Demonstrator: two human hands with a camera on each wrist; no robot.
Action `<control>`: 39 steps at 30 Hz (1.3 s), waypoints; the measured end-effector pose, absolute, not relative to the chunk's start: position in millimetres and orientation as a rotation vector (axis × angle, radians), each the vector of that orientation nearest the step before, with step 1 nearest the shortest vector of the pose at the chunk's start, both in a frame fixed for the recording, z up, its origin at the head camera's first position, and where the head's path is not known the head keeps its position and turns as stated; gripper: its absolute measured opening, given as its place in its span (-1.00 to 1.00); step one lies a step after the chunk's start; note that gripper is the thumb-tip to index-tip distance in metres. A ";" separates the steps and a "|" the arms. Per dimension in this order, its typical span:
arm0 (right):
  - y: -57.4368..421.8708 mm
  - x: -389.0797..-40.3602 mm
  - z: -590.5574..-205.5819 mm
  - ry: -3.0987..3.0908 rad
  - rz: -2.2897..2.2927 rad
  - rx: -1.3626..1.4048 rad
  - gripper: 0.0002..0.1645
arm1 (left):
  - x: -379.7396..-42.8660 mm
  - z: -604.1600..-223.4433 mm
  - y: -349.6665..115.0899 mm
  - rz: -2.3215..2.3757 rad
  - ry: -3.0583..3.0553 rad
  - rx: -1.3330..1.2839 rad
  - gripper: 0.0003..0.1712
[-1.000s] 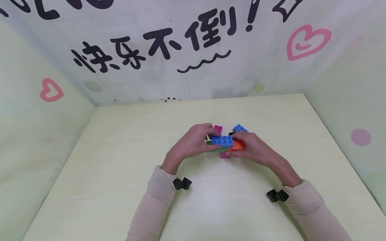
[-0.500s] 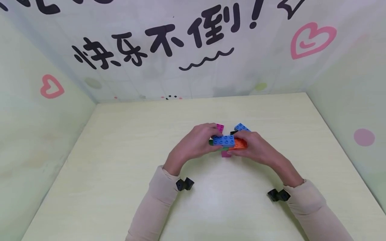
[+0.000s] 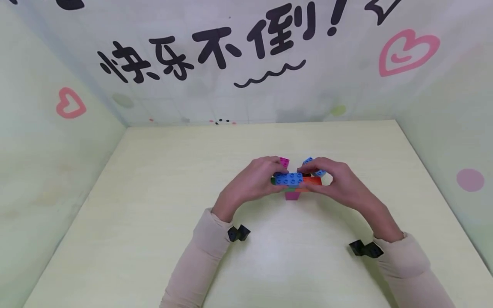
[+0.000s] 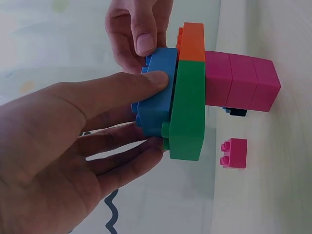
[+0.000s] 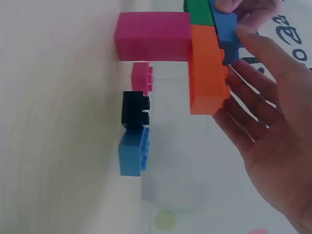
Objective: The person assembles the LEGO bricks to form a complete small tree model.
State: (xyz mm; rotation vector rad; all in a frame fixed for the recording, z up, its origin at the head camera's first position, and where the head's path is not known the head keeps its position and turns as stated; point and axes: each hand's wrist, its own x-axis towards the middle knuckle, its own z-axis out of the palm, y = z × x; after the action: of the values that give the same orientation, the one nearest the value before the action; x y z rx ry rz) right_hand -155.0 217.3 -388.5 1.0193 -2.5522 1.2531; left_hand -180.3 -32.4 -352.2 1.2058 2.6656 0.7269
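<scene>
A blue toy building brick (image 3: 288, 179) lies across the top of a green brick (image 4: 187, 109) and an orange brick (image 5: 207, 73), which sit end to end. Under these two stands a column of magenta bricks (image 4: 242, 80), upright on the table. My left hand (image 3: 252, 179) pinches the blue brick, thumb on the near side and fingers on the far side. At the brick's right end, my right hand (image 3: 343, 184) holds it between thumb and fingertips. The orange brick's right end shows bare below the right hand's arch.
Behind the stack, a small pink brick (image 4: 237, 153), a black brick (image 5: 134, 109) and another blue brick (image 5: 130, 153) stand on the pale table (image 3: 173, 171). A printed wall (image 3: 215, 98) rises at the table's back edge. Black cubes (image 3: 239, 233) hang at the left cuff.
My right hand has let go of the orange brick and shifted up onto the right end of the blue brick. My left hand keeps its pinch. The head view has drifted slightly.
</scene>
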 end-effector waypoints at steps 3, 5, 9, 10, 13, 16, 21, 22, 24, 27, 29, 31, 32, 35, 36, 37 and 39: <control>219.3 -155.5 -386.2 -2.503 1.239 1.040 -0.54 | -180.3 -351.7 -31.8 0.726 2.656 1.189 -0.56; 219.5 -155.5 -385.5 -2.508 1.221 1.032 -0.55 | -180.5 -351.8 -31.7 0.725 2.651 1.186 -0.56; 220.1 -154.9 -385.6 -2.534 1.190 1.009 -0.54 | -181.1 -352.8 -31.9 0.731 2.642 1.187 -0.57; 220.0 -154.8 -385.7 -2.537 1.190 1.005 -0.54 | -181.2 -352.8 -32.0 0.734 2.640 1.189 -0.57; 219.5 -154.5 -386.3 -2.538 1.199 0.997 -0.55 | -181.6 -353.2 -32.1 0.749 2.638 1.189 -0.58; 218.6 -153.9 -386.7 -2.533 1.238 0.986 -0.55 | -182.0 -354.0 -32.1 0.778 2.638 1.169 -0.59; 217.4 -153.1 -387.4 -2.547 1.259 0.970 -0.55 | -182.3 -355.6 -31.3 0.832 2.633 1.113 -0.61; 217.4 -153.1 -387.6 -2.548 1.258 0.971 -0.55 | -182.0 -355.6 -31.1 0.840 2.630 1.104 -0.61; 217.6 -153.3 -388.5 -2.543 1.261 0.983 -0.54 | -181.5 -355.8 -30.5 0.837 2.639 1.091 -0.61; 219.8 -153.1 -389.8 -2.535 1.262 1.006 -0.54 | -180.0 -357.3 -28.1 0.801 2.661 1.069 -0.59; 221.0 -152.7 -390.3 -2.531 1.255 1.018 -0.54 | -179.8 -359.7 -25.8 0.770 2.679 1.058 -0.57; 221.8 -152.3 -390.2 -2.537 1.239 1.017 -0.54 | -179.9 -362.5 -22.8 0.750 2.689 1.051 -0.56; 221.9 -152.1 -390.0 -2.541 1.232 1.015 -0.54 | -180.3 -364.1 -21.3 0.746 2.692 1.049 -0.56; 221.5 -152.2 -388.9 -2.553 1.207 1.005 -0.55 | -181.3 -367.8 -16.9 0.750 2.700 1.058 -0.57; 221.1 -152.1 -388.2 -2.556 1.202 1.001 -0.55 | -181.5 -369.0 -15.8 0.753 2.699 1.061 -0.58; 220.8 -152.2 -387.7 -2.559 1.197 0.998 -0.55 | -181.7 -370.1 -15.0 0.754 2.698 1.063 -0.58; 220.4 -152.2 -386.8 -2.560 1.194 0.997 -0.55 | -181.9 -372.1 -13.6 0.759 2.692 1.064 -0.58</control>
State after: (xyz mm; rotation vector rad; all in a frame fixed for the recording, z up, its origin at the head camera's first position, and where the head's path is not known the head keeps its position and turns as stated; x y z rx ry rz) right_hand -152.2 220.4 -386.8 0.9968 -2.5605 1.1936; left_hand -181.9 -13.6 -372.1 1.0644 2.6924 0.7590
